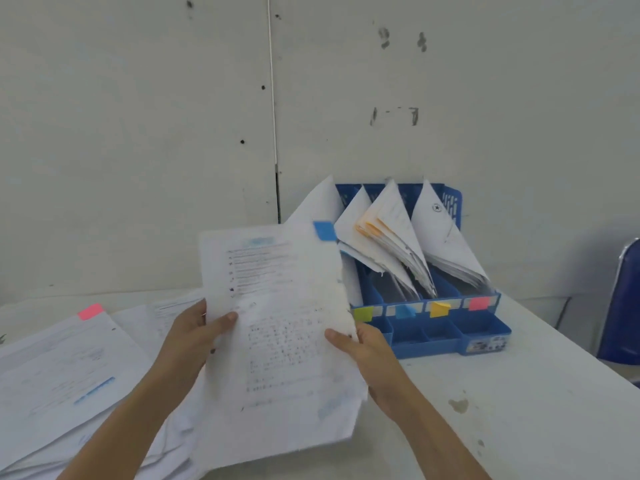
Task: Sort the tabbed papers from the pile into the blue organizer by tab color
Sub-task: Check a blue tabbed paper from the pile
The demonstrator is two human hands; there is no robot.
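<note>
Held up above the table [519, 393]: a sheaf of printed papers [284, 323], tilted a little to the left, with a blue tab [324, 230] sticking out at its top right corner. Pinched on its left edge by the left hand [194, 336], thumb flat on the printed face, other fingers hidden behind. Pinched low on its right edge by the right hand [363, 344] in the same way, thumb in front, other fingers out of sight behind the sheets.

Just behind and to the right of the sheaf, standing on the table: the blue organizer [429, 337], upright slots holding leaning papers, some with orange tabs [367, 230]. Along its front rail, left to right: green label [363, 313], blue label [405, 311], yellow label [440, 309], pink label [479, 303]. Leftmost slot partly covered by the held sheaf.

To the left, lying flat on the table: the pile [69, 368] of papers, loosely fanned, with a pink tab [90, 311] at the top sheet's upper edge. At the far right edge, part of a blue chair [620, 306]. Behind everything, a scuffed pale wall [138, 116].
</note>
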